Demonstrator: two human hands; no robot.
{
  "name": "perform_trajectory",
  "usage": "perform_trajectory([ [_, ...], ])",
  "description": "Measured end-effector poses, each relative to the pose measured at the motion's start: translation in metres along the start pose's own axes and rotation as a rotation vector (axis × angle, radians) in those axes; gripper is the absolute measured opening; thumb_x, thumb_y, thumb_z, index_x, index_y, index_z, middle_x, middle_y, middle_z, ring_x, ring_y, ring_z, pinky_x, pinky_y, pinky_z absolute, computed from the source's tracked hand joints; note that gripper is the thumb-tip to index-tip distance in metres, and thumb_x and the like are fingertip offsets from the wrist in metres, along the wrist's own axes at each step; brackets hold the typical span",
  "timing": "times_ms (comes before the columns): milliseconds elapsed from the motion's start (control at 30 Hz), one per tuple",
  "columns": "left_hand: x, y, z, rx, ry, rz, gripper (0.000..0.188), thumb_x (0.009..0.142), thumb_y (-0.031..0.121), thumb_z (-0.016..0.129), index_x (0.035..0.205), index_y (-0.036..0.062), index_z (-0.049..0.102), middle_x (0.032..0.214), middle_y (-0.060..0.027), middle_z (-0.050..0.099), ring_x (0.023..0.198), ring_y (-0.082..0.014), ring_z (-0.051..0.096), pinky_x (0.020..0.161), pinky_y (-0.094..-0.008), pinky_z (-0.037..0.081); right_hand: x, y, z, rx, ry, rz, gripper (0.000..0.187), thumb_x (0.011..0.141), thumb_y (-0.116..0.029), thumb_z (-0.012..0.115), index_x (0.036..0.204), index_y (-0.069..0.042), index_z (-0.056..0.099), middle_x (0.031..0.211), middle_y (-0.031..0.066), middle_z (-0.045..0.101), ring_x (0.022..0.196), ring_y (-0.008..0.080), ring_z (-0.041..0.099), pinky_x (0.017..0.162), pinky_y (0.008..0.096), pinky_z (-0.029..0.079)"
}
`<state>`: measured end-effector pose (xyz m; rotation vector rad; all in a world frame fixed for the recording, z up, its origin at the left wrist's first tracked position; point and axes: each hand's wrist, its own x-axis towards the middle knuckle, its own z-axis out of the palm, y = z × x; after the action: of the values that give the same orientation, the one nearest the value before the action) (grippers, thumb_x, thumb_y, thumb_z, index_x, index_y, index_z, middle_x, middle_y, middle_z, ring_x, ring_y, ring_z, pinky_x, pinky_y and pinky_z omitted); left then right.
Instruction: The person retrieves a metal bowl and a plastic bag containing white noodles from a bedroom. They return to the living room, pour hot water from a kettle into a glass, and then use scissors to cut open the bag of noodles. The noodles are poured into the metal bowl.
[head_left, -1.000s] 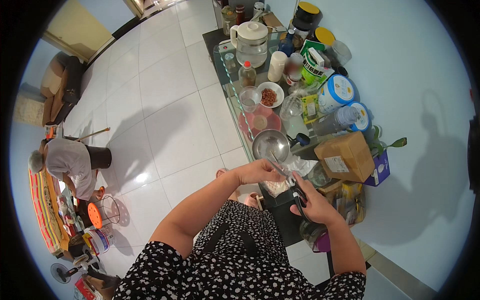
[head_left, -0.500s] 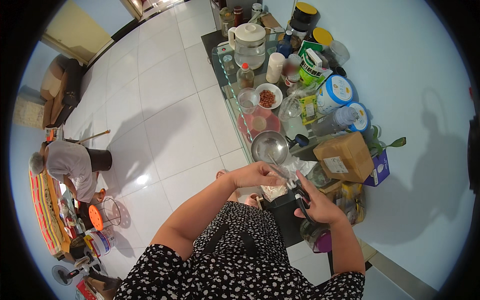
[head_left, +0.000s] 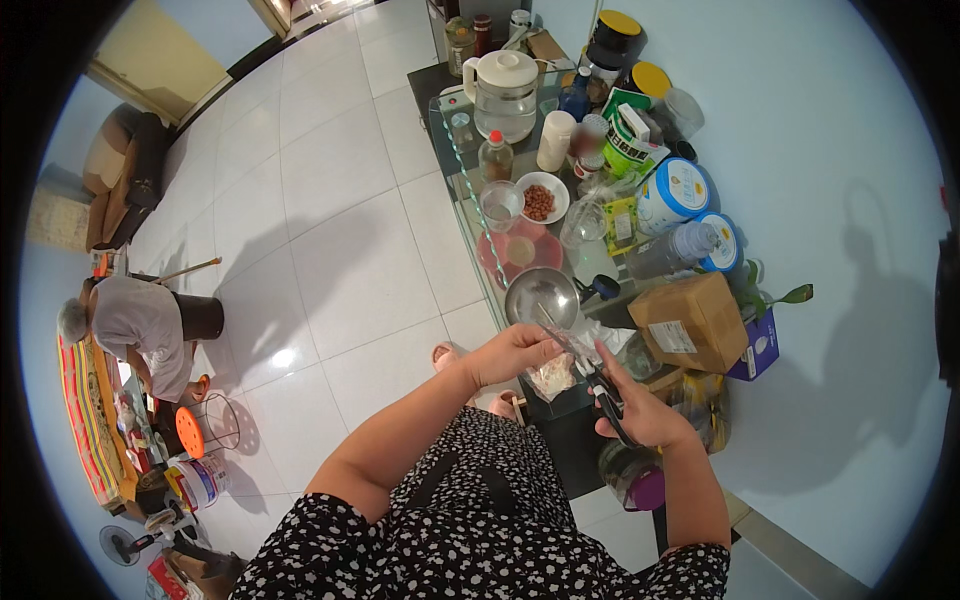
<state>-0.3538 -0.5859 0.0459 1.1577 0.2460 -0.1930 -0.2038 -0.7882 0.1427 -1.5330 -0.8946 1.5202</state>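
My right hand is wrapped round a pair of black-handled scissors, their blades pointing up and to the left toward the metal bowl. My left hand pinches a small, clear, film-like piece against the blades; its exact kind is too small to make out. Just beyond the hands a shiny metal bowl sits on the glass tabletop. Below the fingertips lies a crumpled, pale plastic bag, partly hidden by my hands.
A cardboard box stands right of the hands. Farther back are a pink basin, a white bowl of reddish-brown nuts, a glass kettle and white-and-blue tubs. Across the tiled floor, at left, a person bends beside an orange stool.
My left hand has shifted slightly to the right, and the scissors have turned a little between the hands. The whole view has moved slightly.
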Motion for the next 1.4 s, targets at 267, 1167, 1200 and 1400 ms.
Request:
perform_trajectory([
  [267, -0.011, 0.011, 0.002, -0.035, 0.104, 0.120, 0.031, 0.098, 0.028, 0.050, 0.108, 0.0016, 0.062, 0.099, 0.0002, 0.062, 0.095, -0.0089, 0.052, 0.087, -0.0267, 0.042, 0.004, 0.000, -0.002, -0.032, 0.025, -0.013, 0.104, 0.072, -0.011, 0.081, 0.150, -0.017, 0.012, 0.140, 0.0083, 0.034, 0.116, 0.0172, 0.041, 0.097, 0.0279, 0.037],
  [1167, -0.011, 0.017, -0.006, 0.070, 0.203, -0.007, 0.031, 0.094, 0.022, 0.048, 0.112, 0.0005, 0.060, 0.093, -0.0005, 0.060, 0.087, -0.0099, 0.053, 0.080, -0.0267, 0.044, 0.009, -0.001, 0.007, -0.401, 0.232, 0.015, 0.088, 0.065, -0.020, 0.085, 0.140, -0.012, 0.040, 0.103, 0.0050, 0.051, 0.078, 0.0133, 0.051, 0.069, 0.0265, 0.047],
  [1200, -0.009, 0.014, -0.008, 0.075, 0.194, -0.017, 0.031, 0.094, 0.022, 0.048, 0.112, 0.0007, 0.060, 0.093, -0.0004, 0.060, 0.087, -0.0098, 0.053, 0.079, -0.0266, 0.044, 0.010, -0.001, 0.008, -0.371, 0.235, 0.006, 0.090, 0.065, -0.019, 0.085, 0.142, -0.013, 0.037, 0.105, 0.0057, 0.051, 0.080, 0.0133, 0.051, 0.070, 0.0263, 0.047],
  [1400, -0.003, 0.018, -0.002, 0.098, 0.117, -0.078, 0.032, 0.093, 0.024, 0.050, 0.110, -0.0001, 0.062, 0.094, -0.0017, 0.062, 0.086, -0.0096, 0.054, 0.079, -0.0271, 0.044, 0.020, 0.001, 0.011, -0.264, 0.192, 0.040, 0.101, 0.064, -0.002, 0.081, 0.147, -0.015, 0.025, 0.122, 0.0079, 0.049, 0.095, 0.0133, 0.050, 0.079, 0.0245, 0.045],
])
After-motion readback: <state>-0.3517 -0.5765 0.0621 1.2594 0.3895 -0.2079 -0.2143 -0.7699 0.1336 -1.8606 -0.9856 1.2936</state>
